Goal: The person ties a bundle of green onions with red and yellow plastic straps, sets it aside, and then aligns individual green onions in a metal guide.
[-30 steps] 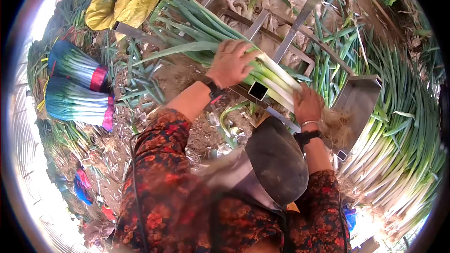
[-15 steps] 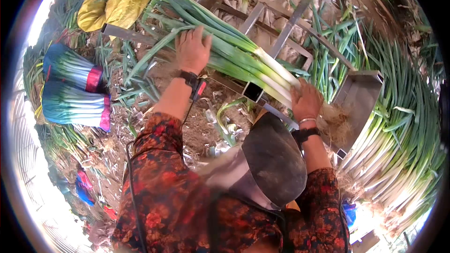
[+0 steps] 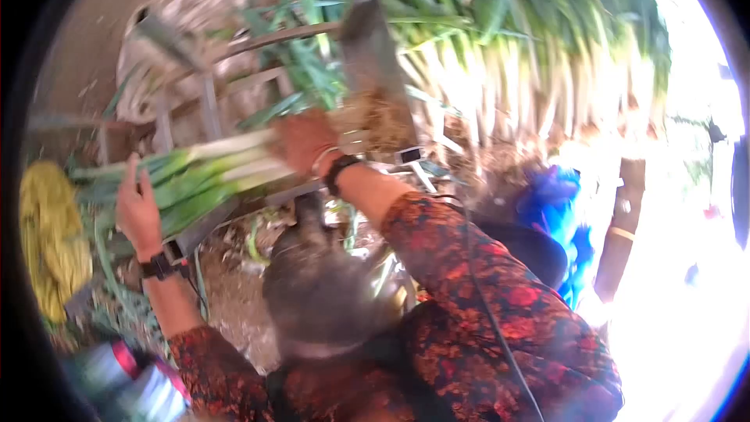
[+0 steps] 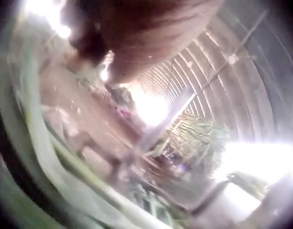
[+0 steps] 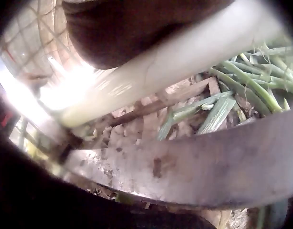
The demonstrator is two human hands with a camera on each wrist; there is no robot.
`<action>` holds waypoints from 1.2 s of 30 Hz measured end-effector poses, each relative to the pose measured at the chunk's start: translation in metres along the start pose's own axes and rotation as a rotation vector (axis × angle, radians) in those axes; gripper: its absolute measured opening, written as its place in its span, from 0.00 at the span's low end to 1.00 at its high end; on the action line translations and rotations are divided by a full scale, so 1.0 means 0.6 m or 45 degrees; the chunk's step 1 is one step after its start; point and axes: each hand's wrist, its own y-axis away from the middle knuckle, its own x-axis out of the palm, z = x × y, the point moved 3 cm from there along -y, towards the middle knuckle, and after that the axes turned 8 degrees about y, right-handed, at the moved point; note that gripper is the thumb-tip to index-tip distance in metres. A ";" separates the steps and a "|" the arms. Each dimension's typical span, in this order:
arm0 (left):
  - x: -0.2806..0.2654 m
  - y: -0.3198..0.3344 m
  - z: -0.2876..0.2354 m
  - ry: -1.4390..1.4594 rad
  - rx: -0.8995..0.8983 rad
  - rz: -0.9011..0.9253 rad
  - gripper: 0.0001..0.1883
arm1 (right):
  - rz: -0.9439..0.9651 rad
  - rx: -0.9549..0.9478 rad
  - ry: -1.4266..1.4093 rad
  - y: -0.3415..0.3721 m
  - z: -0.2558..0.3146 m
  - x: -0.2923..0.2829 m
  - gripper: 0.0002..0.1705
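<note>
A bundle of long green onions [image 3: 226, 166] lies across a metal frame, leaves to the left and roots to the right. My right hand [image 3: 303, 141] holds the white stalks near the roots. Close up in the right wrist view, a thick white stalk [image 5: 165, 59] runs under its fingers. At the leafy part is my left hand [image 3: 139, 211], its fingers straight and pointing away from me along the near side of the leaves. Broad green leaves [image 4: 56, 167] pass below that hand in the left wrist view.
A metal trough [image 3: 375, 55] with tangled roots stands right of the bundle. Behind it lies a big heap of green onions [image 3: 539, 55]. A yellow sack [image 3: 51, 234] is at far left, tied bundles [image 3: 129, 383] at lower left, and blue plastic [image 3: 551, 203] to the right.
The head view has swung to the right, bringing the onion heap into the middle. My left hand slid from the stalks' middle out to the leaves; the right stayed at the root end.
</note>
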 end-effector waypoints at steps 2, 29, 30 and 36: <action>0.089 0.006 -0.008 0.305 0.396 0.176 0.18 | 0.024 0.036 -0.023 0.006 -0.004 -0.001 0.31; 0.167 0.019 -0.047 0.199 0.221 0.297 0.11 | -0.402 1.685 0.066 0.355 -0.879 -0.022 0.39; 0.167 0.018 -0.049 0.194 0.227 0.297 0.11 | -0.293 1.673 0.202 0.343 -0.885 -0.025 0.37; 0.172 0.019 -0.037 0.184 0.252 0.279 0.10 | 0.192 1.504 0.081 0.301 -0.789 -0.037 0.24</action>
